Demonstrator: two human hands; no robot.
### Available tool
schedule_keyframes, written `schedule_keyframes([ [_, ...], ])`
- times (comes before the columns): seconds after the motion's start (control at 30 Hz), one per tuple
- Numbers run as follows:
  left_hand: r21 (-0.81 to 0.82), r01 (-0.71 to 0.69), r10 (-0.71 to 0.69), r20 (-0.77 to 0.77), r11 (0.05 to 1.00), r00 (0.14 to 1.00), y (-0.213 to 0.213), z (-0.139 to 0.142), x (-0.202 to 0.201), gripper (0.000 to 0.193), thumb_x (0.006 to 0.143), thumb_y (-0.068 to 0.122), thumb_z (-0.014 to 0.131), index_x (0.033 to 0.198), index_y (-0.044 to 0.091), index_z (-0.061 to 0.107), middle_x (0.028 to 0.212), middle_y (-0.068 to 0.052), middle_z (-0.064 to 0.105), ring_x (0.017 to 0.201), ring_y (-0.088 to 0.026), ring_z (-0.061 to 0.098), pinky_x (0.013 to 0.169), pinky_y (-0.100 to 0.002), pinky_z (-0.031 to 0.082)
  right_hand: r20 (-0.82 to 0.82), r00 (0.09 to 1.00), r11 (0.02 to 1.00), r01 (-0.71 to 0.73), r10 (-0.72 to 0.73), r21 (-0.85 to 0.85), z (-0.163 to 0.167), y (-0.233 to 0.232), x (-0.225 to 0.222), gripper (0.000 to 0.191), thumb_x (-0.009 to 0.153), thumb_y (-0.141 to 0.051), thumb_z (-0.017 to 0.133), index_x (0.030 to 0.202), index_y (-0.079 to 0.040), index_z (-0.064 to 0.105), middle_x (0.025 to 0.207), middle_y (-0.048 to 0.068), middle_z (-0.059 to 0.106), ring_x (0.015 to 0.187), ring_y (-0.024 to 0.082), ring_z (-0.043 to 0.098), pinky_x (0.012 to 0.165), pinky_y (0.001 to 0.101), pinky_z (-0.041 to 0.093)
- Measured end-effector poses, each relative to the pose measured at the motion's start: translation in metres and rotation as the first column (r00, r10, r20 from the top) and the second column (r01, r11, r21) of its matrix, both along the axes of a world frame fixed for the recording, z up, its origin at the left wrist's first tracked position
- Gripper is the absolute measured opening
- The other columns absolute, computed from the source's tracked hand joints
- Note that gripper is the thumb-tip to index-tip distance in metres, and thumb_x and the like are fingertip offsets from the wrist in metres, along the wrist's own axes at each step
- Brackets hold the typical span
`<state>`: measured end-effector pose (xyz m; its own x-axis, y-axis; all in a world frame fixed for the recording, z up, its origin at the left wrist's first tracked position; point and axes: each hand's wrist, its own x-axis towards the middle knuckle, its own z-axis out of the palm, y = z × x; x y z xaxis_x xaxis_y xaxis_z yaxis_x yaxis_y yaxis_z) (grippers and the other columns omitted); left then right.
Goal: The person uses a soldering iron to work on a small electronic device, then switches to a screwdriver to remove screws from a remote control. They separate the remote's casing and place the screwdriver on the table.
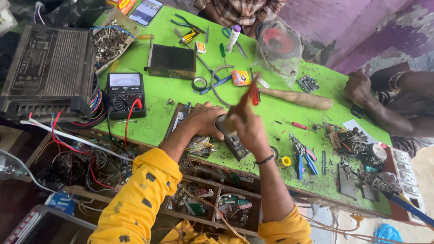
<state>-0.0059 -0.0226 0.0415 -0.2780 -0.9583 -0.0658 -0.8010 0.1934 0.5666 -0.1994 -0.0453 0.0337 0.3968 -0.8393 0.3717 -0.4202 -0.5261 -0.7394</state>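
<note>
Green bench (158, 113), cluttered. Your left hand (203, 118) clamps the dark device (231, 138); right hand (247, 126) grips the screwdriver (253, 92), blurred. Slip risk: tip jabs your left fingers at nine o'clock.

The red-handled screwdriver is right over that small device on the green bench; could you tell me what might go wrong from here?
The right hand drives the screwdriver close to the left hand steadying the device, so a slip might jab fingers. The device overhangs the bench edge and could drop into the parts tray below.
</note>
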Motion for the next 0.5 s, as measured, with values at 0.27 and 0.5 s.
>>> schedule_keyframes([
  [0.27, -0.028, 0.016, -0.016, 0.023, 0.999, 1.000, -0.001, -0.004, 0.000, 0.073, 0.057, 0.046, 0.093, 0.119, 0.016, 0.068, 0.124, -0.003, 0.068, 0.119, -0.029, 0.055, 0.099, -0.048, 0.040, -0.061, 0.998, 0.992, 0.024, -0.016, 0.123, 0.001, -0.001, -0.009, 0.041, 0.100, -0.014, 0.063, 0.136, 0.001, 0.055, 0.114, 0.024, 0.073, 0.106, 0.034, 0.072, 0.093, 0.0427, 0.057],
  [0.5, -0.074, 0.006, -0.009, -0.032, 0.997, 0.999, 0.001, -0.006, 0.000, 0.077, 0.054, 0.046, 0.094, 0.120, 0.017, 0.068, 0.121, -0.002, 0.070, 0.119, -0.028, 0.056, 0.101, -0.046, 0.040, 0.063, 0.995, 0.997, 0.070, -0.071, 0.016, -0.023, -0.003, -0.004, 0.036, 0.101, -0.018, 0.063, 0.131, 0.001, 0.057, 0.113, 0.021, 0.075, 0.104, 0.031, 0.075, 0.091, 0.0399, 0.059],
])
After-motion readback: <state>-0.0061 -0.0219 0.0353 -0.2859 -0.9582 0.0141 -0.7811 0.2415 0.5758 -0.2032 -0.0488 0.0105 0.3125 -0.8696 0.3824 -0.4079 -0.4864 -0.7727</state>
